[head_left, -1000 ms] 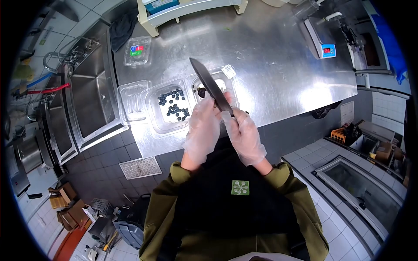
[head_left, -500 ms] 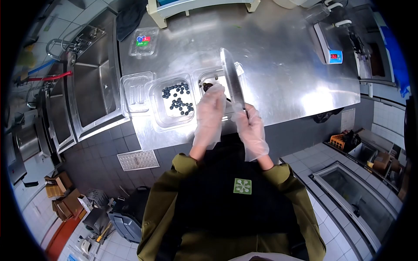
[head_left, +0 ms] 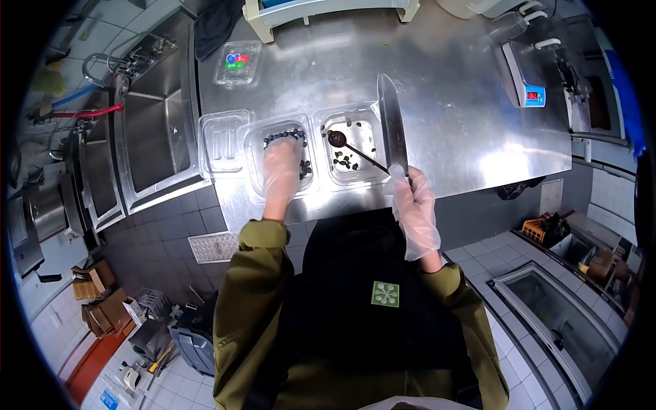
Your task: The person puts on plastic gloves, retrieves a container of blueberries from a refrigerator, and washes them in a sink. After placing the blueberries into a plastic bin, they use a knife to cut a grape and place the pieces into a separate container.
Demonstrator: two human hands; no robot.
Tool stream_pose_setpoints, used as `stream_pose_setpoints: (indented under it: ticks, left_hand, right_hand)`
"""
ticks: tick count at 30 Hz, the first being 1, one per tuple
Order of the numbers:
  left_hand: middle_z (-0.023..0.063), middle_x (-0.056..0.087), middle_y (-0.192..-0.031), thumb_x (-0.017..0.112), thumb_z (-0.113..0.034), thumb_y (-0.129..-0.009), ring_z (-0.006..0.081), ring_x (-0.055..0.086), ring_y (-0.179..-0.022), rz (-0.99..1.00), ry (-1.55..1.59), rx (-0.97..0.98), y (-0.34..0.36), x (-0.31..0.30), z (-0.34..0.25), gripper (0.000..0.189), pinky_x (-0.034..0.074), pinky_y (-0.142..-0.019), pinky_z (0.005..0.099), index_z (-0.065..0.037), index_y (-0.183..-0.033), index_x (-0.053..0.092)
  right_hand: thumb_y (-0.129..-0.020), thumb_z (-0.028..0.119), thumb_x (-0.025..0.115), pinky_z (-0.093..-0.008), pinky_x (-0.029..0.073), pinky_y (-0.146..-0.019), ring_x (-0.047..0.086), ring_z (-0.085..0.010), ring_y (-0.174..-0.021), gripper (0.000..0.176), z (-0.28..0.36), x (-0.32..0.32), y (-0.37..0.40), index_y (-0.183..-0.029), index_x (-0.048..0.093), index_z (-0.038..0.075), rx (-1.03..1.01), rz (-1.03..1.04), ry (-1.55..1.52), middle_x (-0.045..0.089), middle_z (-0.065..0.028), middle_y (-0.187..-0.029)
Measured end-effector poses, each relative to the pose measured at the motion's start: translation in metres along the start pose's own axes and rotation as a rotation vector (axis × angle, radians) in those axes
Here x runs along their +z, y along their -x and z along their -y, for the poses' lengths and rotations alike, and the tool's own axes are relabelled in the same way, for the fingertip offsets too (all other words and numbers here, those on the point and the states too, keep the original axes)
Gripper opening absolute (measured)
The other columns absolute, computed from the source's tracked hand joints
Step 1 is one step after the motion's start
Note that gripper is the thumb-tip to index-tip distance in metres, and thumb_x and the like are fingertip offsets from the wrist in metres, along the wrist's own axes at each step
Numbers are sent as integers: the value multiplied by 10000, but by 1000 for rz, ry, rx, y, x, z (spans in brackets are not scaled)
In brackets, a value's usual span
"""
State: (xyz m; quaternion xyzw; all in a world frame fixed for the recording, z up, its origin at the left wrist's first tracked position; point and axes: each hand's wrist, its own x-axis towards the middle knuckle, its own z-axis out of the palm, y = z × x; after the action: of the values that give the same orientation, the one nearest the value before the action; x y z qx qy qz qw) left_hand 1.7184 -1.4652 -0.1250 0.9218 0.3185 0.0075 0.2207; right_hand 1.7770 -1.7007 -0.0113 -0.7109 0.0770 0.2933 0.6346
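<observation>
My gloved left hand (head_left: 281, 166) reaches down into a clear container (head_left: 253, 179) of blueberries (head_left: 305, 167); its fingertips are hidden among the berries. In my gloved right hand (head_left: 412, 198) is the handle of a large knife (head_left: 391, 116), its blade pointing away from me over the table. Between my hands stands a second clear container (head_left: 326, 179) with small dark pieces (head_left: 345, 161) in it. A dark spoon (head_left: 336, 139) lies across that container, its long handle running toward my right hand.
An empty-looking clear tray (head_left: 222, 147) lies left of the containers, a labelled clear box (head_left: 236, 63) behind it. A scale (head_left: 524, 78) stands at the table's right. Sinks (head_left: 158, 130) adjoin on the left, and a white stand (head_left: 328, 12) is at the back.
My left hand has moved left, from over the container with dark pieces into the one with blueberries. My right hand still holds the knife, slightly farther right in view.
</observation>
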Motion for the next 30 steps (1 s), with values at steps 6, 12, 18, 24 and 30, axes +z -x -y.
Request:
stream_pose_setpoints:
  ticks: [6, 12, 18, 24, 30]
  left_hand:
    - [220, 624, -813, 533, -118, -815, 385, 618, -796, 159, -221, 169, -9, 25, 11, 138, 481, -699, 452, -6, -772, 601]
    - [182, 640, -781, 573, -67, -807, 296, 641, -737, 23, 87, 19, -10, -10, 6, 138, 492, -674, 360, 7, -897, 647]
    - [57, 599, -917, 564, -141, -909, 152, 569, -867, 63, 1670, -211, 43, -85, -54, 261, 439, -866, 301, 31, -1105, 580]
    - [117, 563, -1119, 506, -188, -951, 202, 538, -1036, 281, 1995, -147, 64, -92, -100, 304, 406, -956, 369, 24, -1169, 513]
    - [129, 575, -1139, 498, -185, -952, 235, 541, -1080, 305, 1954, -168, 66, -97, -115, 283, 385, -979, 408, 27, -1134, 543]
  right_hand:
    - [-912, 265, 604, -169, 359, -580, 431, -19, -660, 346, 1, 0, -1, -1105, 555, -18, 23, 42, 14, 542, 35, -760]
    - [-923, 229, 578, -193, 394, -632, 463, -50, -690, 304, -16, -7, -4, -1116, 574, -6, -216, 141, 73, 557, 8, -782]
    - [-937, 176, 528, -300, 471, -686, 598, -255, -755, 236, 18, 9, 24, -1076, 582, -6, -509, 184, 430, 609, -156, -861]
    - [-873, 99, 614, -352, 489, -652, 614, -360, -750, 205, 5, 12, 30, -1049, 585, -4, -767, 83, 525, 629, -191, -902]
    - [-851, 80, 602, -397, 505, -641, 596, -380, -762, 230, 12, 6, 33, -1050, 530, -10, -787, 81, 616, 586, -192, -912]
